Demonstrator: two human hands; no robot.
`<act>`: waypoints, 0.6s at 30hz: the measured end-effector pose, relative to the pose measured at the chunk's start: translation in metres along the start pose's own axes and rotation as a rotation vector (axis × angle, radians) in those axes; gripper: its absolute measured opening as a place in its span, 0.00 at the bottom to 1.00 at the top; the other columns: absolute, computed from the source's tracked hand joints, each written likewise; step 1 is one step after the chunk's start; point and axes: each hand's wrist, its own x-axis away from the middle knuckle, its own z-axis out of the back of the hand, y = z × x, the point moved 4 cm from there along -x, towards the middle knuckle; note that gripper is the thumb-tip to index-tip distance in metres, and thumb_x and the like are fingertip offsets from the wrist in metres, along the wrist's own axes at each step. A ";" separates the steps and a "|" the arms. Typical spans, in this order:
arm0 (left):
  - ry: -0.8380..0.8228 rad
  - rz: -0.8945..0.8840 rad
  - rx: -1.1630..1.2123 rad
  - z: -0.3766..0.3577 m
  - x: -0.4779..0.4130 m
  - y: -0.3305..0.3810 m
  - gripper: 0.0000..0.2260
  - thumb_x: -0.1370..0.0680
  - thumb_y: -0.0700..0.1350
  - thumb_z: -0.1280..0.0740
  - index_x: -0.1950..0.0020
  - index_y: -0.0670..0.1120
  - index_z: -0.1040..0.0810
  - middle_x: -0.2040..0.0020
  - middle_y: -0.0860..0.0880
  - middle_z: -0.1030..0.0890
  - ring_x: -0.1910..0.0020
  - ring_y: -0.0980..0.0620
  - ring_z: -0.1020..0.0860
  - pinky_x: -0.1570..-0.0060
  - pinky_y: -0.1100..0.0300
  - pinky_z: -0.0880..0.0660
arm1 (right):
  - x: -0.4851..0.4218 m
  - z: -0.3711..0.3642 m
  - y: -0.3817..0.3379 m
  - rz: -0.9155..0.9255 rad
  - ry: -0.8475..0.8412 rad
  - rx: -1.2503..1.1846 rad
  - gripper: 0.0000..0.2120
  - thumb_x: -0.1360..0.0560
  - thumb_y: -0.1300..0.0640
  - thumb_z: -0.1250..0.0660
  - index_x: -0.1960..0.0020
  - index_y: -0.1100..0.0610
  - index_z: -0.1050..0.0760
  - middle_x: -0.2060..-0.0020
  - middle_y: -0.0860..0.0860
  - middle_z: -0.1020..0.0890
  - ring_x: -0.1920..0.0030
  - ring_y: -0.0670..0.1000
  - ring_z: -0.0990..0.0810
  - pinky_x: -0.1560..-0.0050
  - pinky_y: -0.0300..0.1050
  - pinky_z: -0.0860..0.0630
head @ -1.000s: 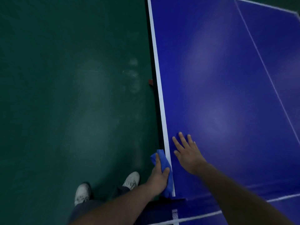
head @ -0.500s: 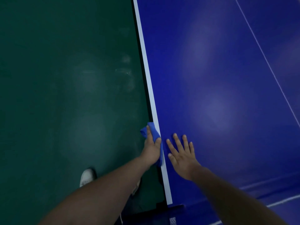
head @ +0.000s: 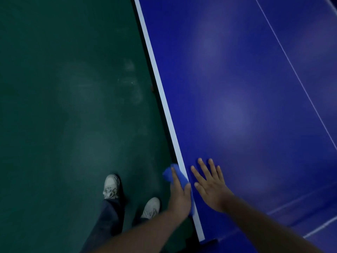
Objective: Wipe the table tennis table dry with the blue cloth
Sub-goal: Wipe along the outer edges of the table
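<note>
The blue cloth (head: 176, 177) is gripped by the left hand (head: 179, 196) against the table (head: 237, 88) edge — for wiping; the right hand (head: 209, 183) is laid flat, fingers spread, holding nothing — seemingly for support.

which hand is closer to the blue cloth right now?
Left. The left hand grips the crumpled blue cloth at the table's white edge stripe; the right hand lies flat, fingers spread, on the dark blue tabletop just right of the cloth.

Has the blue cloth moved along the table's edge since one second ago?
Yes. The blue cloth, gripped by the left hand, has slid along the white side line away from the table's near corner, which it reached before.
</note>
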 end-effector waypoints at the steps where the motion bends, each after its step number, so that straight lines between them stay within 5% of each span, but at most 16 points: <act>1: 0.004 0.004 -0.012 0.009 -0.018 0.011 0.33 0.15 0.45 0.42 0.24 0.61 0.66 0.20 0.47 0.49 0.24 0.54 0.44 0.32 0.66 0.45 | 0.001 0.001 0.002 -0.011 0.016 0.012 0.27 0.17 0.39 0.67 0.19 0.43 0.65 0.19 0.51 0.60 0.21 0.59 0.65 0.25 0.57 0.64; 4: -0.006 0.040 -0.012 0.032 -0.062 0.038 0.33 0.15 0.48 0.43 0.21 0.59 0.65 0.20 0.45 0.46 0.23 0.48 0.41 0.33 0.61 0.43 | -0.005 0.015 0.000 0.029 0.089 -0.011 0.27 0.15 0.41 0.60 0.18 0.44 0.54 0.18 0.52 0.51 0.20 0.63 0.50 0.23 0.63 0.45; 6: 0.014 0.025 -0.006 0.039 -0.076 0.048 0.33 0.15 0.48 0.43 0.21 0.60 0.64 0.20 0.45 0.45 0.23 0.47 0.39 0.34 0.62 0.42 | -0.023 0.042 -0.004 0.057 0.161 -0.070 0.26 0.15 0.39 0.58 0.19 0.44 0.50 0.19 0.53 0.48 0.21 0.63 0.48 0.26 0.64 0.43; 8: 0.030 0.002 0.010 0.038 -0.067 0.041 0.33 0.15 0.46 0.41 0.23 0.61 0.63 0.21 0.45 0.42 0.24 0.47 0.37 0.35 0.65 0.41 | -0.054 0.072 -0.005 0.038 0.203 -0.084 0.28 0.16 0.37 0.59 0.19 0.44 0.51 0.19 0.51 0.50 0.20 0.63 0.51 0.26 0.65 0.47; 12: -0.056 0.046 -0.010 0.024 -0.040 0.011 0.32 0.15 0.47 0.41 0.28 0.65 0.64 0.21 0.45 0.41 0.27 0.45 0.33 0.40 0.63 0.36 | -0.117 0.115 0.002 -0.111 0.189 -0.051 0.32 0.24 0.30 0.67 0.23 0.37 0.67 0.23 0.44 0.69 0.22 0.56 0.70 0.24 0.64 0.64; 16: -0.020 0.020 -0.002 0.037 -0.079 0.035 0.34 0.19 0.57 0.41 0.30 0.74 0.66 0.22 0.42 0.40 0.27 0.42 0.33 0.32 0.53 0.33 | -0.143 0.114 0.002 -0.190 0.115 -0.089 0.33 0.29 0.28 0.70 0.27 0.35 0.76 0.27 0.43 0.77 0.24 0.55 0.75 0.26 0.64 0.70; 18: -0.002 -0.010 0.010 0.055 -0.112 0.060 0.34 0.19 0.55 0.42 0.27 0.71 0.65 0.21 0.42 0.43 0.24 0.43 0.37 0.29 0.56 0.38 | -0.146 0.111 0.002 -0.203 0.103 -0.117 0.33 0.30 0.27 0.70 0.29 0.34 0.78 0.28 0.41 0.79 0.26 0.53 0.78 0.27 0.63 0.72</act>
